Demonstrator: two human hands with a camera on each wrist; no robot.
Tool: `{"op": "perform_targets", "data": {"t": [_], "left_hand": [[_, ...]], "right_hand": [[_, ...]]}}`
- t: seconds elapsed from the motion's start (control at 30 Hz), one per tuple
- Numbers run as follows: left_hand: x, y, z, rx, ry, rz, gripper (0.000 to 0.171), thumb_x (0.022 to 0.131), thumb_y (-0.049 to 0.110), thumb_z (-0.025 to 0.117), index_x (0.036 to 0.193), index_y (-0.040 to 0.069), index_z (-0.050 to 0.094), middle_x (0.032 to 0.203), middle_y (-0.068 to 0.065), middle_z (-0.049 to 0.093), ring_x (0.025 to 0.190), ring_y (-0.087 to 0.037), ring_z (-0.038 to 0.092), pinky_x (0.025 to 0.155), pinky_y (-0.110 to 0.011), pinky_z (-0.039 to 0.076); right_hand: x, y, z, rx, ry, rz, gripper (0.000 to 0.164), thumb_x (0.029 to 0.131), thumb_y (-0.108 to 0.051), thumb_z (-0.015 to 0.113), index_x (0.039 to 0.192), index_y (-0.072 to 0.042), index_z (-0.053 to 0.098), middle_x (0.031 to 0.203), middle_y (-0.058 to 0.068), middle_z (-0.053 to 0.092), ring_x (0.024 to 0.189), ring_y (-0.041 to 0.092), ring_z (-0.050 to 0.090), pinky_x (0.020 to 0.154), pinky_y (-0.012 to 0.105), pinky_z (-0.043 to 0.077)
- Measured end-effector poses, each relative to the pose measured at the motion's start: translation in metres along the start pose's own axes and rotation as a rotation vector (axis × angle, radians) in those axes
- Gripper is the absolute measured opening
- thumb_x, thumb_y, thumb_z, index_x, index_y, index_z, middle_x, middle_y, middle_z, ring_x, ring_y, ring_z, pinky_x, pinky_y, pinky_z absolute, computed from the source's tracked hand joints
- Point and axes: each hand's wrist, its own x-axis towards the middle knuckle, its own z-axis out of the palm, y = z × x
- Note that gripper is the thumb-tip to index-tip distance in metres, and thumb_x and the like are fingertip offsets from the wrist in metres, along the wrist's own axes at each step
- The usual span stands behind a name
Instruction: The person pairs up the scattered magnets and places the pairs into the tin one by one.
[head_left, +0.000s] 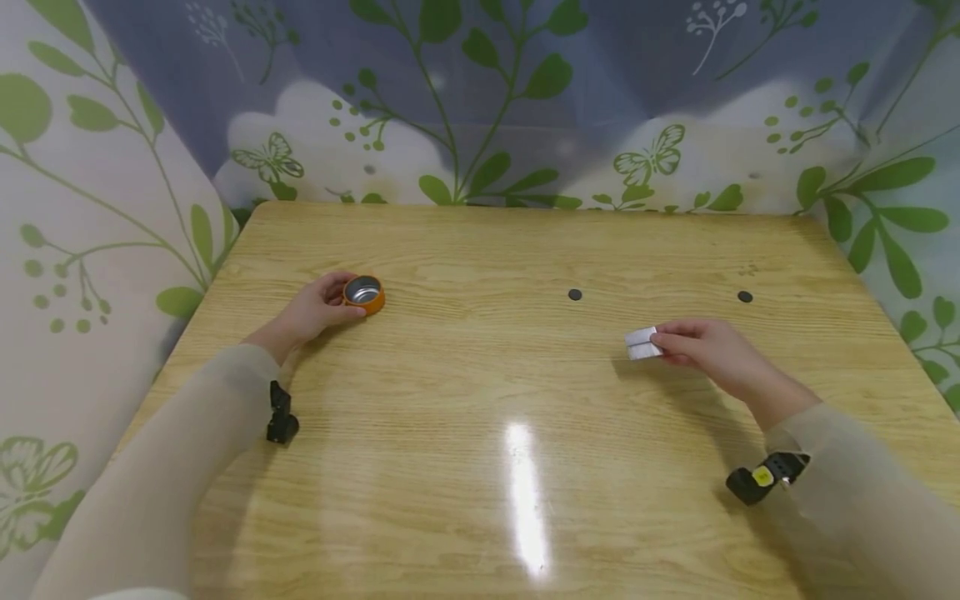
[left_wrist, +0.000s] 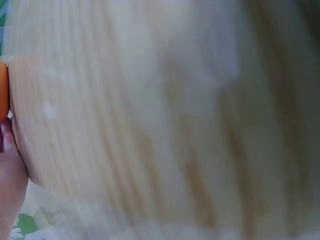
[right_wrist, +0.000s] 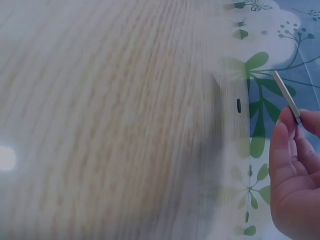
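Orange on the outside and shiny metal inside, the small tin [head_left: 363,293] stands on the bench [head_left: 480,433] at the left, and the left hand [head_left: 318,308] curls its fingers around the side. It looks light, stiff and a little slippery, so holding the rim seems best. The right hand [head_left: 705,346] pinches a thin white card [head_left: 643,342] by one end; it probably bends easily.
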Motion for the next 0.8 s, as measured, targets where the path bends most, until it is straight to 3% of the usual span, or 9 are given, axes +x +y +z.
{"op": "perform_targets", "data": {"t": [0.23,0.53,0.8], "left_hand": [[0.002,-0.001,0.0,-0.004,0.0,-0.003,0.067,0.087,0.006,0.066,0.141,-0.003,0.028,0.141,-0.021,0.034,0.131,-0.032,0.031,0.107,-0.044,0.026],[-0.016,0.026,0.004,-0.005,-0.017,-0.005,0.063,0.087,0.002,0.064,0.138,-0.008,0.028,0.139,-0.027,0.033,0.131,-0.037,0.03,0.107,-0.046,0.025],[-0.004,0.008,0.0,0.007,-0.007,-0.007,0.068,0.087,0.006,0.065,0.141,-0.005,0.026,0.142,-0.024,0.032,0.132,-0.034,0.029,0.108,-0.045,0.023]], "right_hand": [[0.01,-0.007,0.012,0.059,0.002,-0.033,0.052,0.096,-0.02,0.054,0.129,0.018,0.04,0.124,0.026,0.046,0.088,0.0,0.058,0.083,0.021,0.048],[0.021,-0.023,0.029,0.071,-0.015,-0.047,0.048,0.096,-0.018,0.054,0.127,0.017,0.043,0.124,0.028,0.047,0.087,0.002,0.059,0.083,0.022,0.049],[0.024,-0.03,0.035,0.066,-0.026,-0.048,0.048,0.096,-0.018,0.053,0.128,0.016,0.043,0.125,0.027,0.047,0.088,0.002,0.058,0.084,0.022,0.048]]}}
